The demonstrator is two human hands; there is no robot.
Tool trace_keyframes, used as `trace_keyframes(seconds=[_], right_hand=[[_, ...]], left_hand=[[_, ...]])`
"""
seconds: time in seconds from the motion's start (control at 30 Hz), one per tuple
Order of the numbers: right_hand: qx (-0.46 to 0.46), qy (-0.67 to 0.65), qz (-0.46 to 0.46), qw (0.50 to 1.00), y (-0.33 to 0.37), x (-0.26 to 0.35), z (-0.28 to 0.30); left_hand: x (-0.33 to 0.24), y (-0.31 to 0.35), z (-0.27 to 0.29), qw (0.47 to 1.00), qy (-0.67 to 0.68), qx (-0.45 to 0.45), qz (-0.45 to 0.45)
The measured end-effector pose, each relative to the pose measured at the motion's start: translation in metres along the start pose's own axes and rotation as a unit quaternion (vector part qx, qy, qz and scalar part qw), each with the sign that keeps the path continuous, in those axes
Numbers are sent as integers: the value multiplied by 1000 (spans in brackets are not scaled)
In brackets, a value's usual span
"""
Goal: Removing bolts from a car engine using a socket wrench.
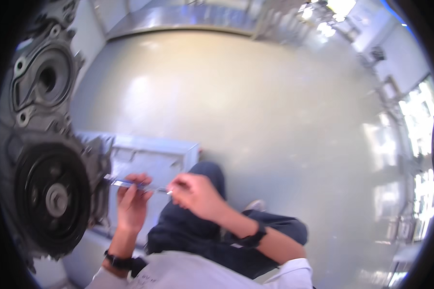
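Thin metal tool (130, 184) lies roughly horizontal, left hand (131, 204) pinching its engine-side (53, 192) end, right hand (195, 192) closed on the other.

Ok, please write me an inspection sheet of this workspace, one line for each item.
Surface: glossy grey floor, light reflections.
Job's things: thin metal tool held at both ends; engine block with black pulley at left, on a grey stand.
Clutter: nothing seen.
Grippers: left hand grips the tool's engine end; right hand pinches the other end; both wrists wear dark watches.
Cables: nothing seen.
Surroundings: bright windows at right, metal frames along the far wall.
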State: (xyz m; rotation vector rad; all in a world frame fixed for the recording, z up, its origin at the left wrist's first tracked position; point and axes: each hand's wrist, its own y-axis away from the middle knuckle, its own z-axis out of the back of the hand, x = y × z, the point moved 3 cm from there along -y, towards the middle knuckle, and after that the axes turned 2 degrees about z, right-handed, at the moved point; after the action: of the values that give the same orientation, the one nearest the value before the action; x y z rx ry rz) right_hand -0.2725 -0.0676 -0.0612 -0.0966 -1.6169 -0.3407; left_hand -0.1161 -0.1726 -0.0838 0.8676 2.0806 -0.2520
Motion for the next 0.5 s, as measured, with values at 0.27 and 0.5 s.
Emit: trace_keyframes(seconds=[0.27,0.5], right_hand=[[-37,-6,42,998,-13,32,8],[-11,-21,18,1000,-17,12,15]], left_hand=[[-4,-11,-3,999,17,-28,5],[-7,-9,-23,996,89,-27,-3]])
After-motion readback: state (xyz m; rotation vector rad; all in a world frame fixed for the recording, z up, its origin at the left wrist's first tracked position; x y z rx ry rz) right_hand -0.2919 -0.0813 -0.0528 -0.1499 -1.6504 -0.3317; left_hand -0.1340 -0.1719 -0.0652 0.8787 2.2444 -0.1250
